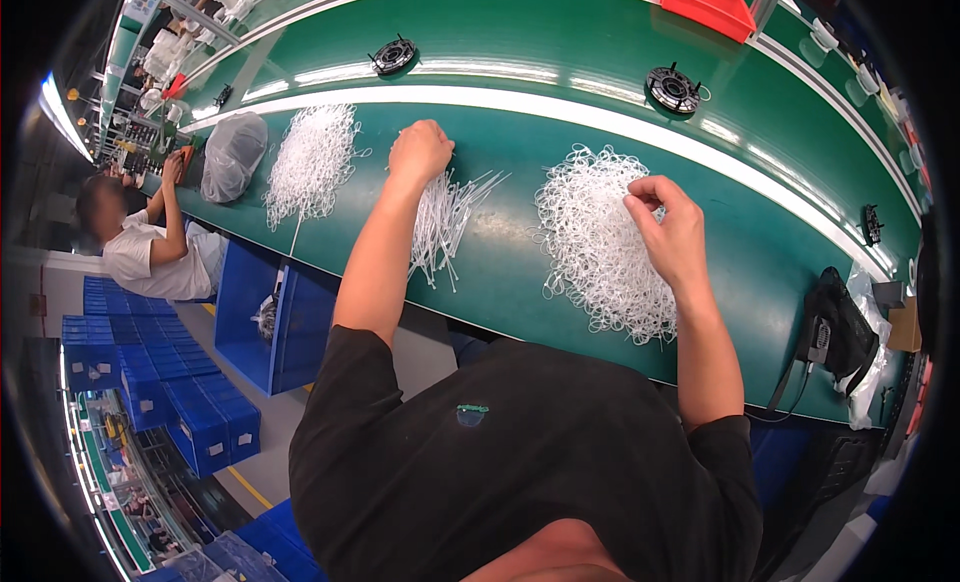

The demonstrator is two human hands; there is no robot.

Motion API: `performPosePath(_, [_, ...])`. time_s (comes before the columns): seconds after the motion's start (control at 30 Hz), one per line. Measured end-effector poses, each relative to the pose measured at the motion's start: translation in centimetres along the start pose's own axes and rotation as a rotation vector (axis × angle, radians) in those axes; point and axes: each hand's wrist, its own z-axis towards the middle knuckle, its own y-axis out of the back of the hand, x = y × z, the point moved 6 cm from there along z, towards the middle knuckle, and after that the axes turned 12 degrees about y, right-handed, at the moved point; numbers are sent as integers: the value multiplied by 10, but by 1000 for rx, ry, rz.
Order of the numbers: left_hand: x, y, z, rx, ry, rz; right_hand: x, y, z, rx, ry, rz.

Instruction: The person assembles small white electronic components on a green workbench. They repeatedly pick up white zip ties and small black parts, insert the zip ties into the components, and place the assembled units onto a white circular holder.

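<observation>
My left hand (420, 152) is closed, its fingers curled at the far end of a small pile of straight white cable ties (440, 232). Whatever its fingertips hold is hidden behind the hand. Over the right edge of a large heap of white looped ties (600, 252) hovers my right hand (672, 232), thumb and forefinger drawn close in a pinch. Anything between those fingers is too small to make out. Another heap of white looped ties (312, 167) lies to the left of my left hand.
Black round parts (674, 90) sit on the green conveyor (530, 42) beyond the table. A clear plastic bag (234, 157) stands left, near a seated co-worker (160, 247). Blue bins (245, 322) are below left. A black bag (840, 327) lies right; a red tray (706, 7) is far.
</observation>
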Motion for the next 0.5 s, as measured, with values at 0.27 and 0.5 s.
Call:
performPosePath(0.27, [5,-14,2,23,1,45,1,-4,-3,25,35,-5])
performPosePath(0.5, [8,9,-4,29,-83,-792,10,-9,0,29,94,29])
